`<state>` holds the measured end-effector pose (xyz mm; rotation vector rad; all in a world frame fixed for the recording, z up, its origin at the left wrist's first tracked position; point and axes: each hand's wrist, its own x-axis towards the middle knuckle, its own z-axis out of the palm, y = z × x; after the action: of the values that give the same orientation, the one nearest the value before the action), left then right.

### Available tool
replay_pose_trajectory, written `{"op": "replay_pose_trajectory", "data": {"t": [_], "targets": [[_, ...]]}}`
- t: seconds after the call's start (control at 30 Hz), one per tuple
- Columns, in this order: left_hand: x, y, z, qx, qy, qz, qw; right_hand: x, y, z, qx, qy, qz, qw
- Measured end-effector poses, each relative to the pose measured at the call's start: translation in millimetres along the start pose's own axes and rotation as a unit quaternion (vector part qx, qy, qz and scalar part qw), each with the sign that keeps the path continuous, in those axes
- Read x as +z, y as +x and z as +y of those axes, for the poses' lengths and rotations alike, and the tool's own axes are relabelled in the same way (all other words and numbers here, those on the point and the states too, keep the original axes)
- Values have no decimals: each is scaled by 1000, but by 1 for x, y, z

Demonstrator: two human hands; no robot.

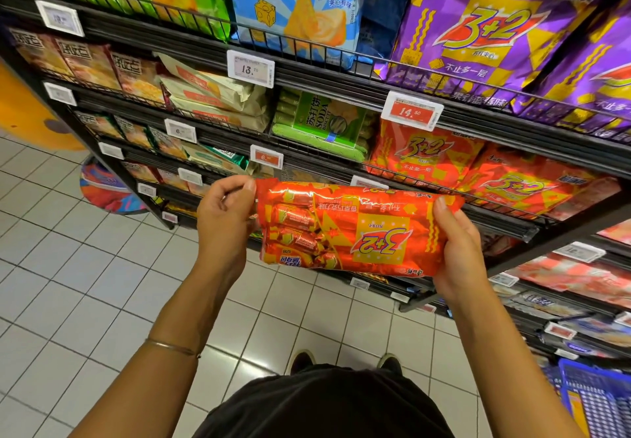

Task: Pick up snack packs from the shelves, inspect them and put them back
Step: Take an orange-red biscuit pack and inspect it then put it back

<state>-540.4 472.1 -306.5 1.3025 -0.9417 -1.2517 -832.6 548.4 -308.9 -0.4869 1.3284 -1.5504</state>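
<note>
Shiny red "3+2" snack pack [355,229], upside down, lengthwise before the shelves [478,213].

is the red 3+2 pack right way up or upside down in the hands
Upside down. The "3+2" logo and text on the red pack read inverted to the camera, while the left hand and right hand grip its ends.

Both hands hold a red snack pack [355,229] upside down in front of the shelves [341,79]. The left hand [222,219] pinches its left end; the right hand [457,246] grips its right end.
</note>
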Motion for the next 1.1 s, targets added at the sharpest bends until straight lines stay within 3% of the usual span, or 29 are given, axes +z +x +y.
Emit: {"op": "replay_pose_trajectory", "data": {"t": [0.17, 0.3, 0.4, 0.5, 0.67, 0.77, 0.93, 1.1], "targets": [[-6, -10, -5, -72, 22, -167, 983, 2, 2, -6, 9, 59, 23, 998], [-2, -19, -18, -118, -73, -241, 961, 5, 3, -8, 32, 98, 21, 994], [9, -24, -29, -131, -192, -254, 939, 9, 1, -5, 53, 113, -12, 992], [23, -30, -33, -125, -200, -248, 940, 8, 1, 2, 79, 98, -69, 990], [26, -25, -30, -109, -193, -177, 959, -2, 2, 3, 103, -23, -153, 983], [21, -19, -25, -93, -163, -171, 967, -4, 4, -3, 42, -102, -125, 986], [28, -21, -13, -61, -93, -182, 977, 22, 0, -16, -8, -227, -221, 949], [38, -27, -3, -41, -74, -217, 972, 42, -5, -15, -60, -275, -238, 930]]}}
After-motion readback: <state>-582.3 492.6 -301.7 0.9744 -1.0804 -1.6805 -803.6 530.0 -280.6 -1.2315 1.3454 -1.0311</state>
